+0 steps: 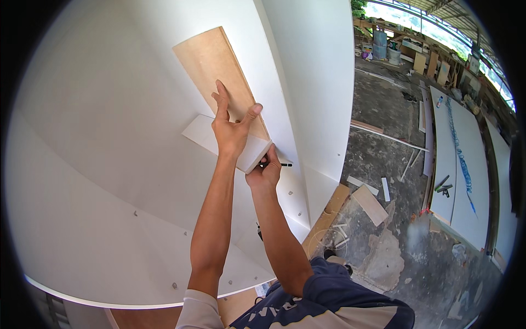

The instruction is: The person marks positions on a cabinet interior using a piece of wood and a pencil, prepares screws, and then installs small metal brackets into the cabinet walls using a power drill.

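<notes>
A light plywood board lies against the inner face of a large white panel. A shorter white board crosses it at its lower end. My left hand grips the plywood board, its thumb on the right edge and a finger stretched along the face. Close below, my right hand is closed round a black pen that sticks out to the right. That hand also touches the end of the white board. Its fingertips are partly hidden.
A white upright panel stands to the right, with small metal fittings near its foot. Wood offcuts lie on the concrete floor. Farther right, a white-topped bench carries a coiled blue hose. Buckets stand at the back.
</notes>
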`<action>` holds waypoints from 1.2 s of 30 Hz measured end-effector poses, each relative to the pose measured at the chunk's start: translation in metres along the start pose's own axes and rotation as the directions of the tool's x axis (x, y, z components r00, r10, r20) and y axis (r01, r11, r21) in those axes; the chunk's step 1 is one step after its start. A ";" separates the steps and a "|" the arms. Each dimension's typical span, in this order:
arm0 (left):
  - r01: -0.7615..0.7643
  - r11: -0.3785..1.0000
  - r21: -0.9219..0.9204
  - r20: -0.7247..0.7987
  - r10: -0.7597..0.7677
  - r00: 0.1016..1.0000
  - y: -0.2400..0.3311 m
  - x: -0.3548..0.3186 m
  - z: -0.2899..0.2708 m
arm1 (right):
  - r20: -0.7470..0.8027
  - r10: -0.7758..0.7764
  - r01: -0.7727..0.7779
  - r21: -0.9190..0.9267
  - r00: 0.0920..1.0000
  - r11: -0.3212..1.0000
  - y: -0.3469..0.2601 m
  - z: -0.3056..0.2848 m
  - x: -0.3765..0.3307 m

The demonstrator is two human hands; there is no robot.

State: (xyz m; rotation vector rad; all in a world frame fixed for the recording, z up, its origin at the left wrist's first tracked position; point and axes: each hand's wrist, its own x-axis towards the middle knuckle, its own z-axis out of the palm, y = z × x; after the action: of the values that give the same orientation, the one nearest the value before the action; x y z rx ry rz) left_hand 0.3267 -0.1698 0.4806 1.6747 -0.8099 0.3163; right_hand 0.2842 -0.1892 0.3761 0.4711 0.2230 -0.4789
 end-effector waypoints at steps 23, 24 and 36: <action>0.088 0.995 -0.036 -0.025 -0.089 0.996 0.009 -0.009 0.005 | 0.020 -0.032 0.033 -0.050 0.999 0.998 0.000 -0.008 0.007; 0.077 0.996 -0.033 -0.025 -0.078 0.997 0.010 -0.007 0.005 | 0.048 -0.036 0.040 -0.085 0.998 0.996 -0.002 -0.009 0.010; -0.060 0.998 -0.023 -0.121 0.057 0.991 -0.010 -0.003 0.005 | 0.437 -0.319 0.530 -0.552 0.841 0.644 -0.058 -0.020 -0.071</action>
State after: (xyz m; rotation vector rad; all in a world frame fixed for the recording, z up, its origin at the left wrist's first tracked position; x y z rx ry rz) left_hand 0.3299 -0.1733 0.4699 1.5933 -0.7712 0.4410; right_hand 0.1920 -0.1975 0.3593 -0.3803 0.1914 -0.8945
